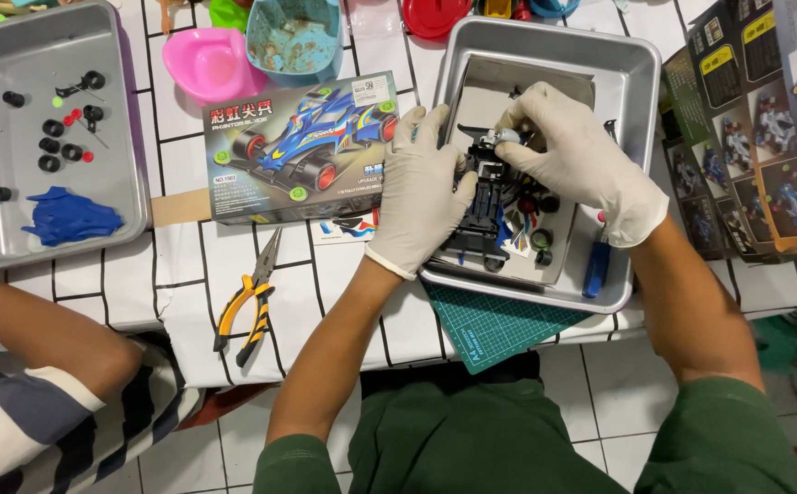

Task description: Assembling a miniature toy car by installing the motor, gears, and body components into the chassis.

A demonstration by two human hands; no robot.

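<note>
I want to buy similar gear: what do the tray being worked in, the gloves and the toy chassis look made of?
The tray looks like brushed metal: dull grey sheen, rolled rim. The gloves on the left hand and right hand seem thin latex or similar rubber: matte off-white, wrinkled. The black chassis appears moulded plastic.

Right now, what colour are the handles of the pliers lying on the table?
The pliers have orange and black handles, seen best in the head view.
</note>
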